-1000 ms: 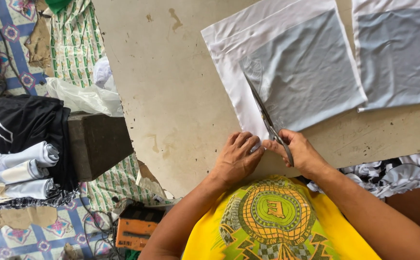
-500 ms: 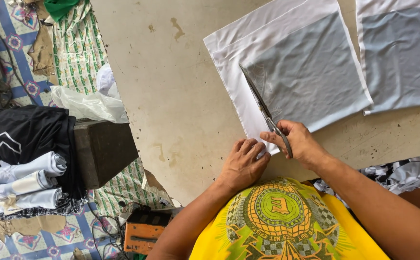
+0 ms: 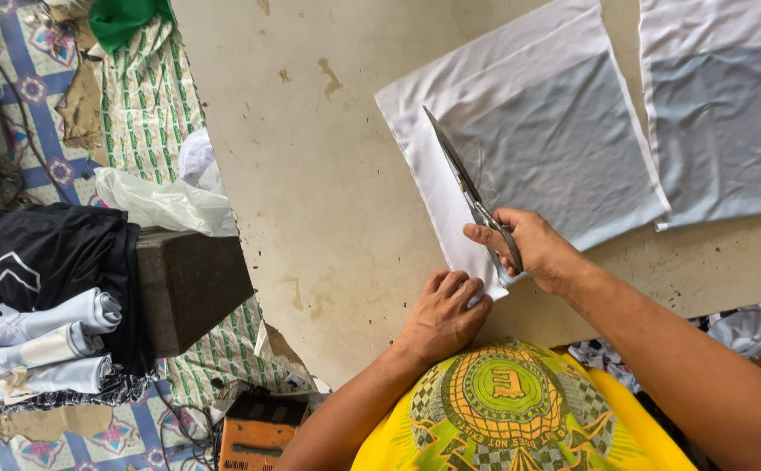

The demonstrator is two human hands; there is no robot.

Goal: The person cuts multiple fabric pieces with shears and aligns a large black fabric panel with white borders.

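white fabric point(image 3: 520, 139), thin and limp by the look of it, is laid flat on the bench point(image 3: 328, 174), and would likely slide and pucker unless pinned near the cut. its near corner is pressed down under the flat, closed-up fingers of the left hand point(image 3: 443, 310). long scissors point(image 3: 468, 187) are gripped by the handles in the right hand point(image 3: 529, 249), blades lying over the cloth's left margin.

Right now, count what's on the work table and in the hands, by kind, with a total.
White fabric pieces: 2, one under the hands, one at the right edge
Scissors: 1, in the right hand
Hands: 2, left hand pressing the fabric
Total: 5
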